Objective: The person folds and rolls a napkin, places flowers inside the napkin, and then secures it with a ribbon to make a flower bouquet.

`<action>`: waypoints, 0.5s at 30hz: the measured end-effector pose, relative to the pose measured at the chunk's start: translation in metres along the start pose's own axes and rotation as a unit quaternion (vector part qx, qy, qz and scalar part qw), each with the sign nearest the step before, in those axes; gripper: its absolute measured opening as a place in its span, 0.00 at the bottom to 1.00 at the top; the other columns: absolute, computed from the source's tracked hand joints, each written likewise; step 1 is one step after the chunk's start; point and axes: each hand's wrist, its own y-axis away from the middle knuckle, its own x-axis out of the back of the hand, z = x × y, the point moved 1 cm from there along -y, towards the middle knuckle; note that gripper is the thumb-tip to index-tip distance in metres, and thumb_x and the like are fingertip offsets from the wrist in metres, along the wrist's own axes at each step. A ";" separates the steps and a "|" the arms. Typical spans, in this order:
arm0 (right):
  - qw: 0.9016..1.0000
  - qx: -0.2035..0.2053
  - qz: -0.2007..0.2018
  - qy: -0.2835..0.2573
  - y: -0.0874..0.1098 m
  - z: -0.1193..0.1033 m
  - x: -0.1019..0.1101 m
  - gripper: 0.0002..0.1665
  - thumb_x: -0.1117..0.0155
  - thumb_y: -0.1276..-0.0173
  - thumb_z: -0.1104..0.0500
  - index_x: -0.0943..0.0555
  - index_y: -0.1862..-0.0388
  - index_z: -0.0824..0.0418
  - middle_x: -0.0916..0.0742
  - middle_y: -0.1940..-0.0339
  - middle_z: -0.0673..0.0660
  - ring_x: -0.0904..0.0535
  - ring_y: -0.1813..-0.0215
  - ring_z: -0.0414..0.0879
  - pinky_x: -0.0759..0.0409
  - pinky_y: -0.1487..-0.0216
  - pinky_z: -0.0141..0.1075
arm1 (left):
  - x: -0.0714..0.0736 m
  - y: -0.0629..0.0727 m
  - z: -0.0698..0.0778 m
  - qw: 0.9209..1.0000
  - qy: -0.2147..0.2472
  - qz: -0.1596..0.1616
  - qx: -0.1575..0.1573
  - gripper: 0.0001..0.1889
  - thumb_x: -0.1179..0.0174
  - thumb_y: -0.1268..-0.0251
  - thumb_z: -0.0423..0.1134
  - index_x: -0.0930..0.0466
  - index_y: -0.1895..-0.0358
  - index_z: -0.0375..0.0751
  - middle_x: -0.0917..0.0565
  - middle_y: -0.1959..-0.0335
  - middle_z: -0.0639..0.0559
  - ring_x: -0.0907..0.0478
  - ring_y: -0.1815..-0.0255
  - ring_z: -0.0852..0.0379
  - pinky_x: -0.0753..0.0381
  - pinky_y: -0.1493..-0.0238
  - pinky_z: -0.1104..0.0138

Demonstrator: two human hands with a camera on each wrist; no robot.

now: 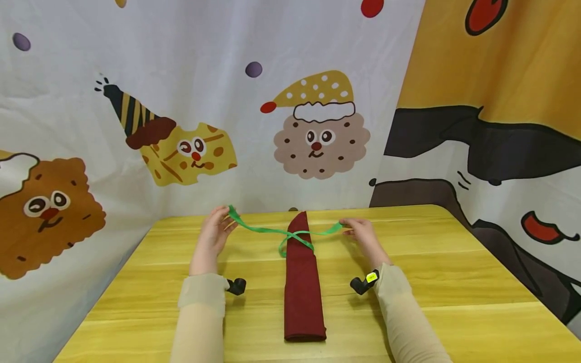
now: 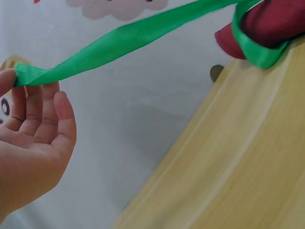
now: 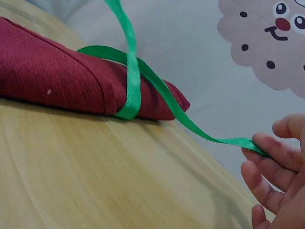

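A dark red cloth [image 1: 303, 297], folded into a long narrow roll with a pointed far end, lies lengthwise on the wooden table. Round its upper part loops a green ribbon [image 1: 268, 230], whose two strands cross over the cloth. To the left, my left hand [image 1: 215, 231] pinches one ribbon end between thumb and fingers, raised near the table's far edge. My right hand [image 1: 364, 237] holds the other end [image 3: 250, 144] between its fingers, to the right of the cloth. The loop [image 2: 262, 55] hangs loosely at the cloth's left side, partly off its surface.
The wooden table [image 1: 145, 302] ends at a far edge close behind the cloth's tip. Behind it hangs a curtain [image 1: 204, 40] printed with cartoon biscuits and cheese. Small black wrist cameras [image 1: 237, 286] stick out inward from both cuffs.
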 end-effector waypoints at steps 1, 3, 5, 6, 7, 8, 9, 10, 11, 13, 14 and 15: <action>1.000 0.001 0.003 0.002 -0.001 0.001 0.001 0.21 0.42 0.29 0.56 0.20 0.46 0.72 0.14 0.54 0.58 0.18 0.57 0.57 0.24 0.46 0.48 | 0.003 0.000 0.001 1.000 0.004 0.001 -0.002 0.15 0.51 0.24 0.35 0.21 0.72 0.47 0.17 0.67 0.56 0.19 0.62 0.56 0.26 0.50 0.61; 1.000 0.007 0.005 0.009 -0.003 0.003 0.004 0.22 0.43 0.28 0.57 0.21 0.45 0.73 0.15 0.53 0.60 0.19 0.55 0.57 0.23 0.47 0.46 | 0.008 0.001 0.002 1.000 0.014 0.008 -0.002 0.16 0.51 0.24 0.35 0.21 0.73 0.47 0.16 0.68 0.56 0.20 0.62 0.56 0.28 0.48 0.60; 1.000 0.009 0.012 0.012 -0.005 0.005 0.006 0.21 0.43 0.28 0.57 0.20 0.47 0.74 0.15 0.52 0.62 0.19 0.54 0.56 0.22 0.47 0.45 | 0.012 0.002 0.003 1.000 0.018 0.015 0.005 0.16 0.51 0.25 0.35 0.21 0.75 0.47 0.16 0.69 0.55 0.21 0.62 0.55 0.30 0.47 0.59; 1.000 0.012 0.013 0.018 -0.005 0.006 0.008 0.21 0.43 0.28 0.58 0.20 0.47 0.74 0.15 0.52 0.62 0.19 0.53 0.55 0.22 0.47 0.44 | 0.014 0.002 0.003 1.000 0.014 0.022 0.014 0.17 0.51 0.25 0.35 0.21 0.75 0.47 0.17 0.69 0.56 0.21 0.62 0.55 0.30 0.47 0.59; 0.999 0.013 0.016 0.027 -0.005 0.007 0.009 0.21 0.44 0.27 0.57 0.20 0.48 0.74 0.15 0.51 0.63 0.20 0.51 0.55 0.22 0.47 0.44 | 0.016 0.003 0.002 0.999 0.008 0.028 0.026 0.16 0.51 0.25 0.35 0.21 0.75 0.46 0.17 0.69 0.56 0.21 0.62 0.55 0.30 0.46 0.58; 0.999 0.014 0.018 0.034 -0.005 0.008 0.011 0.21 0.44 0.27 0.57 0.19 0.48 0.74 0.16 0.51 0.63 0.20 0.50 0.55 0.22 0.47 0.43 | 0.018 0.003 0.002 0.999 -0.002 0.035 0.041 0.16 0.50 0.25 0.35 0.21 0.74 0.46 0.17 0.69 0.56 0.21 0.62 0.55 0.30 0.47 0.58; 0.999 0.012 0.023 0.041 -0.005 0.009 0.012 0.20 0.44 0.27 0.57 0.19 0.49 0.73 0.16 0.51 0.63 0.20 0.50 0.55 0.22 0.48 0.43 | 0.021 0.004 0.001 0.997 -0.016 0.044 0.056 0.15 0.50 0.25 0.36 0.21 0.74 0.46 0.18 0.68 0.56 0.22 0.61 0.55 0.30 0.47 0.57; 0.998 0.012 0.026 0.051 -0.005 0.010 0.014 0.20 0.44 0.28 0.56 0.18 0.50 0.73 0.16 0.51 0.63 0.20 0.50 0.55 0.22 0.48 0.43 | 0.024 0.005 0.000 0.996 -0.031 0.049 0.072 0.14 0.50 0.25 0.36 0.21 0.73 0.47 0.18 0.68 0.56 0.22 0.61 0.55 0.29 0.48 0.58; 0.997 0.013 0.030 0.066 -0.004 0.010 0.016 0.20 0.43 0.28 0.56 0.18 0.51 0.72 0.16 0.52 0.63 0.20 0.50 0.55 0.22 0.49 0.42 | 0.027 0.005 -0.001 0.993 -0.047 0.057 0.087 0.12 0.49 0.25 0.37 0.21 0.71 0.47 0.19 0.67 0.56 0.22 0.59 0.55 0.28 0.48 0.58; 0.995 0.016 0.037 0.093 -0.003 0.011 0.019 0.20 0.43 0.28 0.55 0.17 0.52 0.72 0.15 0.53 0.63 0.18 0.53 0.55 0.22 0.53 0.40 | 0.033 0.006 -0.002 0.989 -0.072 0.065 0.113 0.10 0.49 0.25 0.38 0.22 0.68 0.47 0.20 0.65 0.56 0.23 0.56 0.55 0.28 0.48 0.59; 0.994 0.019 0.040 0.105 -0.003 0.012 0.021 0.20 0.43 0.29 0.55 0.17 0.53 0.72 0.15 0.53 0.64 0.17 0.54 0.54 0.22 0.55 0.39 | 0.036 0.007 -0.003 0.987 -0.082 0.068 0.122 0.08 0.49 0.25 0.39 0.23 0.66 0.47 0.20 0.64 0.56 0.24 0.54 0.54 0.28 0.49 0.60; 0.992 0.023 0.041 0.118 -0.002 0.012 0.023 0.21 0.43 0.29 0.54 0.17 0.53 0.72 0.15 0.54 0.64 0.17 0.56 0.54 0.23 0.57 0.38 | 0.040 0.007 -0.004 0.985 -0.088 0.072 0.130 0.07 0.48 0.25 0.39 0.23 0.65 0.48 0.20 0.64 0.57 0.24 0.53 0.54 0.28 0.48 0.60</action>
